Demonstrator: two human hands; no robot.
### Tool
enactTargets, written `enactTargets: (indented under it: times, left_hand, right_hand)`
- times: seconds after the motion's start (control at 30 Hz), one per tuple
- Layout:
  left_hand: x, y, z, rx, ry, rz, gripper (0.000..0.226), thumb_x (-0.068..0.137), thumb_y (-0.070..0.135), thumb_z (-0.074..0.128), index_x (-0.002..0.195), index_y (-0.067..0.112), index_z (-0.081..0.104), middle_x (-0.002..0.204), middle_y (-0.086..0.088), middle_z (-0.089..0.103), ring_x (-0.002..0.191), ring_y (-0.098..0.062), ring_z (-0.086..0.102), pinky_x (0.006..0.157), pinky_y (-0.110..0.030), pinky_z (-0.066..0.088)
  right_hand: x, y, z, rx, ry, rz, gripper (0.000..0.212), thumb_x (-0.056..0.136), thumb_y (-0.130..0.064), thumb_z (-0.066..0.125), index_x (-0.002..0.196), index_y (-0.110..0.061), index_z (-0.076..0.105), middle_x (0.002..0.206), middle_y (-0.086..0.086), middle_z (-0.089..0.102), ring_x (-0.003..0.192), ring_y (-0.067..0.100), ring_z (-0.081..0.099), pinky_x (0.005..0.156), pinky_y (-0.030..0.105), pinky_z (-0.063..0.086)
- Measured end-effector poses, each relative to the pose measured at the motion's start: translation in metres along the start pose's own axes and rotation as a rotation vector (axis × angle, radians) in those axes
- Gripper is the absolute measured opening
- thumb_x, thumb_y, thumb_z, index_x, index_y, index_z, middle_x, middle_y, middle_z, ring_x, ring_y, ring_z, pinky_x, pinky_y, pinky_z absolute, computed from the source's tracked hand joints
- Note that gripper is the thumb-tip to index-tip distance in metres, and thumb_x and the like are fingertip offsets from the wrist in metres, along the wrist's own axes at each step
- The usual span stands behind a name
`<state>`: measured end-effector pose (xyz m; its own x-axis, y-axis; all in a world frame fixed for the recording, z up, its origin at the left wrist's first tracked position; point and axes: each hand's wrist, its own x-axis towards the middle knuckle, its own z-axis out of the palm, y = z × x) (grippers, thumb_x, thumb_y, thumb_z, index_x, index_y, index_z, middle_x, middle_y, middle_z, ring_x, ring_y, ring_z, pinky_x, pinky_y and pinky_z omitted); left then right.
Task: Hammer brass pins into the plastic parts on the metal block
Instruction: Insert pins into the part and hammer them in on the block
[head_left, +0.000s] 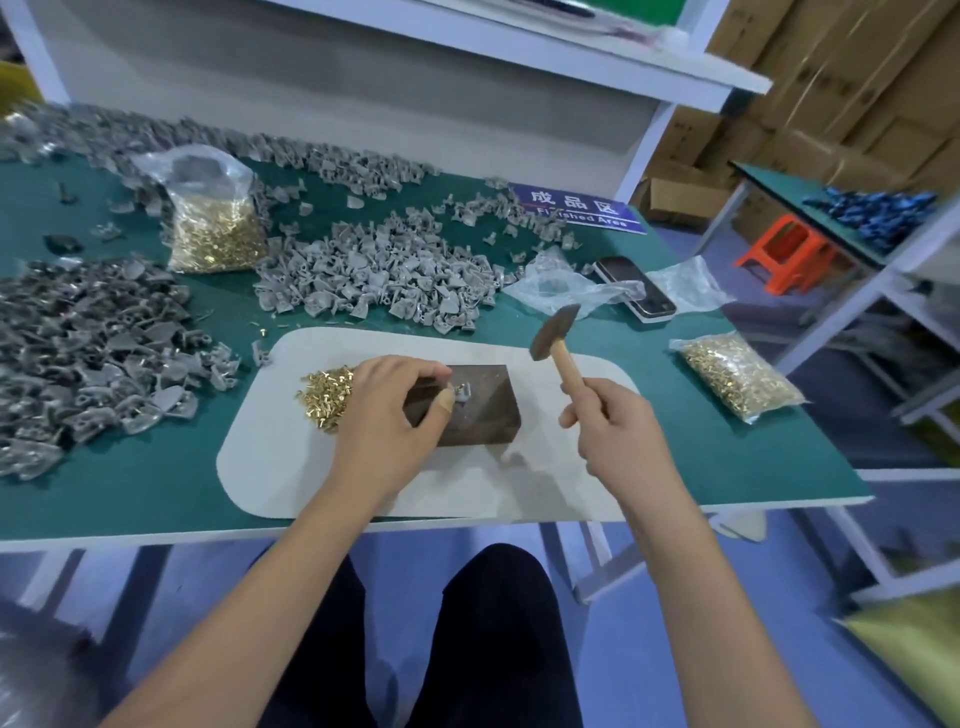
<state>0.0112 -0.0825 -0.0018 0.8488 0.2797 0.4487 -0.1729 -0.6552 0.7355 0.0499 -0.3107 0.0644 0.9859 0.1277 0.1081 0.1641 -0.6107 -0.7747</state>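
A dark metal block (483, 415) sits on a white mat (280, 467) at the table's front. On the block's top stands a small grey plastic part (462, 393) with a brass pin in it. My left hand (387, 415) pinches that part between thumb and forefinger; the thumb wears a plaster. My right hand (610, 421) grips the wooden handle of a small hammer (553, 335), whose head hangs raised to the right of and above the block. A loose heap of brass pins (324, 389) lies on the mat just left of my left hand.
Heaps of grey plastic parts (384, 275) and darker ones (88, 353) cover the green table. An open bag of brass pins (213, 228) stands at the back left, a sealed bag (737, 374) at the right. A phone (634, 291) lies behind the hammer.
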Motion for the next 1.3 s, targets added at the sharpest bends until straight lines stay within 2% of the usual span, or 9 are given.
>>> enactTargets:
  times: [0.13,0.3,0.43,0.53,0.67,0.87,0.97,1.13,1.3]
  left_hand:
    - [0.002,0.002,-0.002,-0.023,0.001,-0.014,0.01,0.089,0.022,0.072,0.093,0.03,0.07,0.1,0.016,0.064,0.108,-0.013,0.048,0.093,-0.01,0.029]
    - [0.004,0.002,-0.002,-0.031,0.019,-0.001,0.011,0.087,0.022,0.075,0.088,0.032,0.07,0.097,0.016,0.066,0.104,-0.015,0.052,0.091,-0.012,0.031]
    - [0.002,0.003,0.0,-0.008,0.056,-0.002,0.008,0.087,0.022,0.075,0.089,0.029,0.072,0.097,0.016,0.066,0.105,-0.014,0.052,0.091,-0.01,0.032]
    - [-0.001,0.004,0.001,0.005,0.086,-0.013,0.006,0.087,0.023,0.076,0.088,0.027,0.073,0.095,0.015,0.066,0.105,-0.013,0.054,0.088,-0.02,0.042]
    - [-0.001,0.003,0.001,0.015,0.085,-0.044,0.002,0.087,0.029,0.076,0.088,0.03,0.075,0.094,0.017,0.067,0.109,-0.01,0.054,0.083,-0.026,0.046]
    - [0.0,-0.001,0.0,-0.042,0.059,-0.076,0.004,0.087,0.036,0.075,0.088,0.039,0.074,0.098,0.02,0.07,0.115,-0.003,0.05,0.084,-0.006,0.035]
    - [0.002,-0.004,0.001,-0.069,0.048,-0.073,0.006,0.087,0.034,0.077,0.089,0.039,0.075,0.098,0.019,0.07,0.116,-0.007,0.051,0.088,-0.005,0.032]
    - [0.003,-0.006,0.003,-0.08,0.061,-0.063,0.003,0.087,0.032,0.078,0.088,0.034,0.077,0.096,0.019,0.071,0.114,-0.009,0.052,0.091,-0.007,0.033]
    - [0.002,-0.007,0.003,-0.087,0.054,-0.059,0.001,0.087,0.033,0.077,0.088,0.033,0.078,0.096,0.018,0.071,0.114,-0.01,0.052,0.091,-0.008,0.034]
  right_hand:
    - [-0.014,-0.014,0.003,0.216,-0.196,-0.09,0.021,0.108,-0.03,0.048,0.114,-0.036,0.068,0.062,-0.01,0.048,0.049,0.005,0.037,0.046,0.018,0.032]
    - [-0.017,-0.024,0.015,0.034,-0.259,-0.216,0.029,0.11,-0.02,0.04,0.091,-0.018,0.062,0.062,-0.01,0.048,0.052,0.007,0.036,0.054,0.028,0.034]
    - [-0.015,-0.029,0.015,-0.039,-0.129,-0.239,0.027,0.11,-0.029,0.038,0.098,-0.028,0.062,0.063,-0.016,0.05,0.059,0.009,0.042,0.057,0.027,0.034]
    - [-0.02,-0.031,0.02,-0.031,-0.04,-0.265,0.024,0.11,-0.029,0.038,0.1,-0.034,0.059,0.064,-0.013,0.052,0.062,0.012,0.046,0.061,0.03,0.039]
    - [-0.023,-0.029,0.027,-0.096,-0.153,-0.172,0.03,0.11,-0.028,0.039,0.102,-0.018,0.065,0.061,-0.007,0.048,0.061,0.016,0.042,0.062,0.04,0.041]
    - [-0.026,-0.039,0.02,-0.108,-0.014,-0.27,0.027,0.109,-0.034,0.036,0.086,-0.035,0.051,0.064,-0.005,0.05,0.062,0.02,0.046,0.059,0.039,0.04]
    - [-0.021,-0.038,0.02,-0.227,-0.147,-0.207,0.029,0.109,-0.03,0.037,0.087,-0.026,0.055,0.065,-0.004,0.052,0.066,0.023,0.049,0.064,0.042,0.04]
    - [-0.025,-0.038,0.02,-0.141,-0.036,-0.238,0.028,0.108,-0.032,0.036,0.087,-0.027,0.054,0.062,-0.004,0.049,0.062,0.021,0.046,0.06,0.042,0.041]
    - [-0.02,-0.037,0.018,-0.234,-0.115,-0.204,0.03,0.108,-0.037,0.036,0.096,-0.027,0.061,0.063,-0.006,0.052,0.064,0.019,0.049,0.061,0.038,0.041]
